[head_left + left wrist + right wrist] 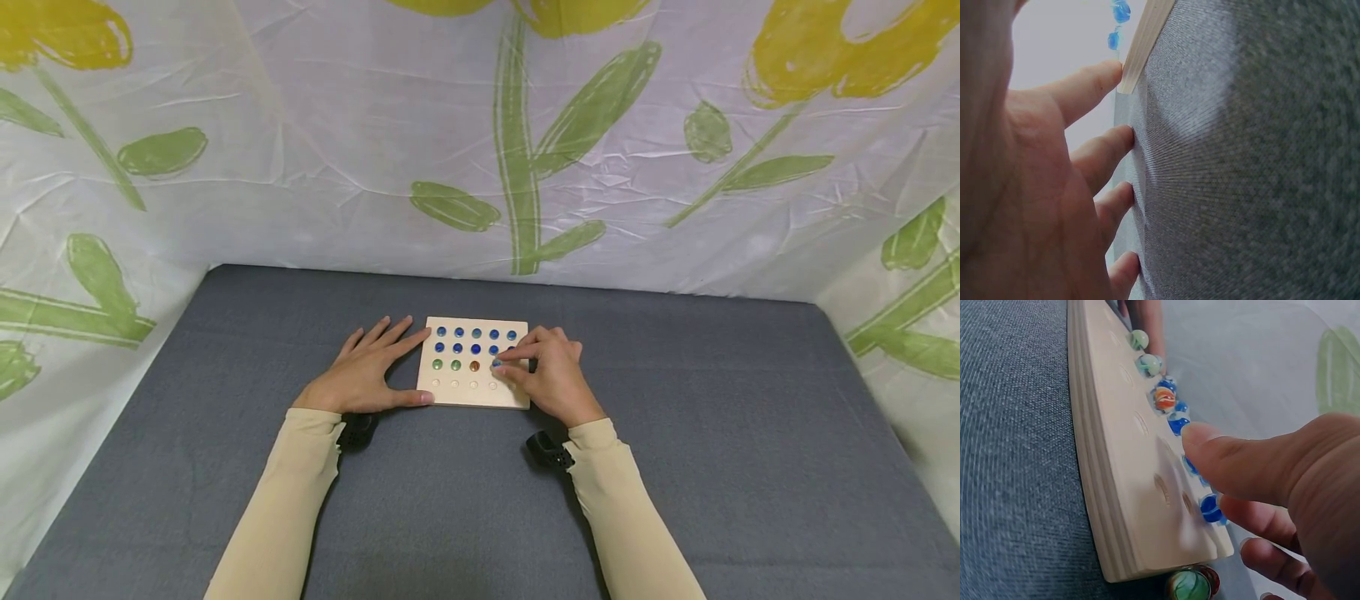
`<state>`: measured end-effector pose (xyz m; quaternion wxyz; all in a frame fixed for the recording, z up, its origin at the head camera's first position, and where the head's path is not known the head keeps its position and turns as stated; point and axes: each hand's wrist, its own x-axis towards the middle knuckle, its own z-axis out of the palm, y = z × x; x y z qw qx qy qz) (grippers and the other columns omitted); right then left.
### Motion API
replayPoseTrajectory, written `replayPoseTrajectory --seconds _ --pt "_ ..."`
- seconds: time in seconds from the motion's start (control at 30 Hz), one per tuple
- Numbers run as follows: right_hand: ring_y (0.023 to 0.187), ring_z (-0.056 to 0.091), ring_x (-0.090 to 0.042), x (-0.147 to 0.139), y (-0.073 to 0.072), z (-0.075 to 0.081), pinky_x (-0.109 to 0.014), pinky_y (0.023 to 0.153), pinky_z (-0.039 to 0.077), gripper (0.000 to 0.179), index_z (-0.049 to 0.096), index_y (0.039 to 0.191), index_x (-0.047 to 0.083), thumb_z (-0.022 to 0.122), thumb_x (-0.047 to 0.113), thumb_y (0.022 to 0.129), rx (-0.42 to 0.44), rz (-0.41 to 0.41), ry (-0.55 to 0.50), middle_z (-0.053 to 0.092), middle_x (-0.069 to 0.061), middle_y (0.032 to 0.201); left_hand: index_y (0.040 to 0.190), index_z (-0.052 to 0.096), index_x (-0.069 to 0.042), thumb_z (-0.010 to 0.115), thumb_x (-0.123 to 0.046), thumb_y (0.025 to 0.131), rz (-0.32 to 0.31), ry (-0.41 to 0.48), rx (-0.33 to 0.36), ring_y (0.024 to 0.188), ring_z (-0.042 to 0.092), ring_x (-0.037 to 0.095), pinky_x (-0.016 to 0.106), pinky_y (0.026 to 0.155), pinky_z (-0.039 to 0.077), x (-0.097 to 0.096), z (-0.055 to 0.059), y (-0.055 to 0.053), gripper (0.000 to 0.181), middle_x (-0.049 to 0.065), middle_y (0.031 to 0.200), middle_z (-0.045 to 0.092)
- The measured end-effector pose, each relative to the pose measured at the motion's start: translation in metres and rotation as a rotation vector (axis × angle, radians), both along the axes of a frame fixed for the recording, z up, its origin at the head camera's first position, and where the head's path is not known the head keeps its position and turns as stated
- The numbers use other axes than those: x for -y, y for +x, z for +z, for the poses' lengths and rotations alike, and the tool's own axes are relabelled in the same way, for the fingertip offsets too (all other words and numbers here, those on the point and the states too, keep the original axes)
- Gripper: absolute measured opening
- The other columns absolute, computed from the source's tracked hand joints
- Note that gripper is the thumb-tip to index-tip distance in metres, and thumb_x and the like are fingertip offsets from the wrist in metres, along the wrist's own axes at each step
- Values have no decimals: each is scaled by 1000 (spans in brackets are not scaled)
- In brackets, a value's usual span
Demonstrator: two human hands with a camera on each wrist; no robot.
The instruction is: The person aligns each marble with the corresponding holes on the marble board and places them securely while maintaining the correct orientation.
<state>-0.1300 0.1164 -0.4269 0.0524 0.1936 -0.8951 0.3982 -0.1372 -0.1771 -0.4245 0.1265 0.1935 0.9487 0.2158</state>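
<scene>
A wooden board (465, 397) with rows of round hollows lies on the cloth. Blue marbles (476, 349) fill its two far rows. In the third row sit green marbles (455, 365) and an orange-red marble (475, 366). My left hand (367, 371) is spread flat, thumb and index fingertip at the board's left corners. With thumb and index finger, my right hand (551, 375) pinches a blue marble (1178, 422) at the fourth hollow of that row. Bare hollows (1162, 489) show in the near row and beside the thumb.
A green marble (1190, 585) and a reddish one behind it lie just past the board's right end, hidden by the hand in the head view. Grey cloth (750, 467) covers the table. A white flowered curtain (337, 167) hangs around the back and sides.
</scene>
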Motion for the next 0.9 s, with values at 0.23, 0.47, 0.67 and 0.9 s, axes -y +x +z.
replayPoseTrajectory --seconds 0.23,0.47,0.67,0.9 --pt "87 47 -24 2 0 -1 -49 82 23 15 84 95 10 86 15 82 -12 -3 21 62 -3 91 161 33 -20 78 -63 79 4 -7 1 153 10 43 67 118 5 0 0 0 102 15 167 21" --pt "83 45 -23 5 1 -4 -51 83 22 16 84 95 10 87 15 81 -32 -25 44 61 -3 88 161 33 -20 78 -63 79 6 -3 7 153 10 43 66 119 4 0 0 0 102 15 167 21" --pt "84 45 -23 10 2 -3 -51 82 23 14 84 93 11 87 18 81 -31 -47 82 61 -4 89 161 34 -20 77 -63 79 3 1 5 153 10 43 66 119 4 0 0 0 102 15 167 21" --pt "84 46 -24 10 2 -3 -51 83 23 13 84 92 11 88 18 81 -20 -61 108 61 -4 88 161 32 -21 77 -64 80 -3 -3 6 153 10 43 66 119 4 0 0 -1 102 15 167 20"
